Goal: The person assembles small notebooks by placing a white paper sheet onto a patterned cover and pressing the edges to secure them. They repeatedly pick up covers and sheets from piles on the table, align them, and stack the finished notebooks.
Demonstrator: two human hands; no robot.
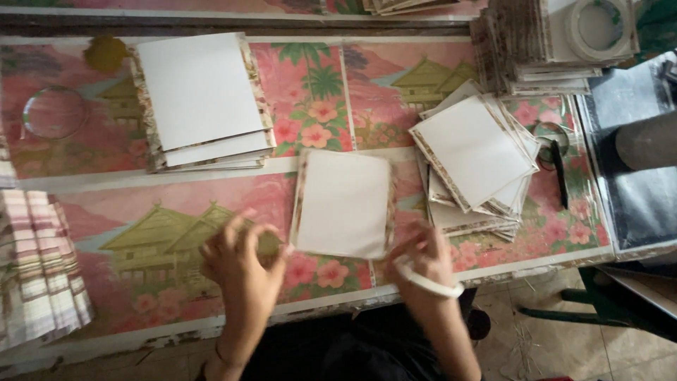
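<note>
While blurred — left hand [243, 264] and right hand [423, 257], fingers spread, flanking white card stack [343, 203].

Card [343, 203] on table [141, 296], between two card stacks [201, 99] [474, 159].

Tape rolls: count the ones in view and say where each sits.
2. One roll of tape lies on the tall card stack at top right; a clear roll lies on the table's left. Others may be hidden.

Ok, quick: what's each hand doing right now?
Left hand: fingers curled at the left edge of the white card stack; grip unclear, blurred.
Right hand: at the stack's right edge, grip unclear.
</note>
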